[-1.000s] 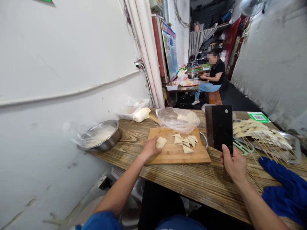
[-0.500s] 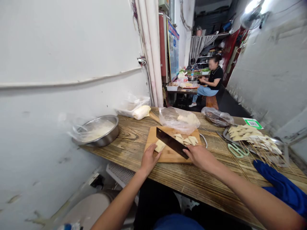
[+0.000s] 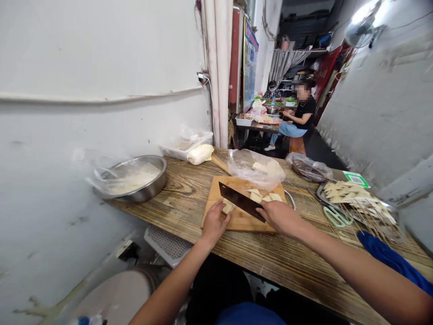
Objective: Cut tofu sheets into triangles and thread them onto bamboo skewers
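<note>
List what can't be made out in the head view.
All in the head view:
Cleaver: handle hidden by the right hand.
Metal bowl: contents blurred under plastic film.
Blue cloth: cut off by the right edge.
Green-bordered card: its code, too small to read.

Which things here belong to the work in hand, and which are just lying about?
In the work:
black cleaver, in the right hand
pale piece, at the left hand
cutting board
cut triangles on it
skewered pieces, probably

Apparently just lying about:
blue cloth
green-handled scissors
QR-code card
whitish vegetable
</note>
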A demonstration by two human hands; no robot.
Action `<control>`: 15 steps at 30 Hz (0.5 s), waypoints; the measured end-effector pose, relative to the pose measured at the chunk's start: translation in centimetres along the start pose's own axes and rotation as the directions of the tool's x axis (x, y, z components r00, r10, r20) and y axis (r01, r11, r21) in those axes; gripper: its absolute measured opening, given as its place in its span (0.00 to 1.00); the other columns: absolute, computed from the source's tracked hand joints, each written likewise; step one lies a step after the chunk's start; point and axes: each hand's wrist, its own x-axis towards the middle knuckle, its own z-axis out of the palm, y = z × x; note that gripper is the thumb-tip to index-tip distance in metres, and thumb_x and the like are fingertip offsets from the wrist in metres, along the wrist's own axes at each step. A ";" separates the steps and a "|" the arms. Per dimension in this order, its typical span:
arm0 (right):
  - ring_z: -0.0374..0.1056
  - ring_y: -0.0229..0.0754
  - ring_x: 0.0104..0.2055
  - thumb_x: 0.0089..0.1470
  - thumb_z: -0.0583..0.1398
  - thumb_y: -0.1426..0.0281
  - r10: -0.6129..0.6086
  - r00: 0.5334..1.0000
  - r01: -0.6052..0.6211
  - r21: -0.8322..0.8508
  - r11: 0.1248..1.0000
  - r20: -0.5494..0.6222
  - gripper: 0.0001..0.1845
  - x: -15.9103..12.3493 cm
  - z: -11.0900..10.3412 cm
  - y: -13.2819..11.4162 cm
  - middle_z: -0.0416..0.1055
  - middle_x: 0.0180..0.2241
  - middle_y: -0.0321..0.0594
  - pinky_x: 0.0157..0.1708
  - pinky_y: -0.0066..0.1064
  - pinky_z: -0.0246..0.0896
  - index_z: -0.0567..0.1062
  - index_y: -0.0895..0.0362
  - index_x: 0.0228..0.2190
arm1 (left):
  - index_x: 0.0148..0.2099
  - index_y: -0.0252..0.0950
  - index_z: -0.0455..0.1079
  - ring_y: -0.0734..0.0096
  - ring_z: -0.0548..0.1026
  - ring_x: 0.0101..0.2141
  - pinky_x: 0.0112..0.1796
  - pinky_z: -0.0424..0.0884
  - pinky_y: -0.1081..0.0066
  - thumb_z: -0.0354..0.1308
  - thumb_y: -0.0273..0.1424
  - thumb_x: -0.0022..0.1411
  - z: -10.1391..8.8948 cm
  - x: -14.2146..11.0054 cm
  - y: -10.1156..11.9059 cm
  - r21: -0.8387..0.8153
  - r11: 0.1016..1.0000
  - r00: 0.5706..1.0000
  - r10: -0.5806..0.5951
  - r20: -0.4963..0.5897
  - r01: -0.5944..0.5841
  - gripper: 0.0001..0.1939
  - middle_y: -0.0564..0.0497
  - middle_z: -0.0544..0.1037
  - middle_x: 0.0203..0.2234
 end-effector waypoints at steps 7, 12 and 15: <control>0.70 0.45 0.37 0.60 0.45 0.61 0.005 0.998 -0.006 0.018 1.000 0.070 0.21 0.4 -0.5 0.0 0.73 0.35 0.49 0.34 0.30 0.56 0.72 0.60 0.34 | 0.44 0.34 0.66 0.60 0.69 0.47 0.47 0.68 0.58 0.56 0.31 0.55 0.0 0.0 0.0 0.006 1.000 1.000 0.014 -0.010 -0.014 0.13 0.41 0.71 0.45; 0.70 0.46 0.37 0.59 0.46 0.61 -0.001 0.994 0.002 -0.014 1.000 0.105 0.21 1.1 -0.7 -0.5 0.74 0.34 0.50 0.34 0.30 0.57 0.73 0.61 0.34 | 0.42 0.34 0.66 0.62 0.70 0.45 0.46 0.68 0.60 0.56 0.31 0.55 0.0 0.1 0.1 0.013 1.000 1.000 0.009 -0.010 -0.009 0.12 0.42 0.72 0.43; 0.70 0.46 0.38 0.59 0.47 0.62 -0.001 0.988 0.004 -0.017 1.000 0.157 0.20 1.6 -0.8 -1.2 0.74 0.35 0.52 0.34 0.29 0.57 0.73 0.62 0.34 | 0.40 0.34 0.66 0.62 0.70 0.45 0.46 0.68 0.60 0.56 0.31 0.55 0.0 0.2 0.1 0.011 1.000 1.000 0.008 -0.007 -0.008 0.10 0.41 0.72 0.42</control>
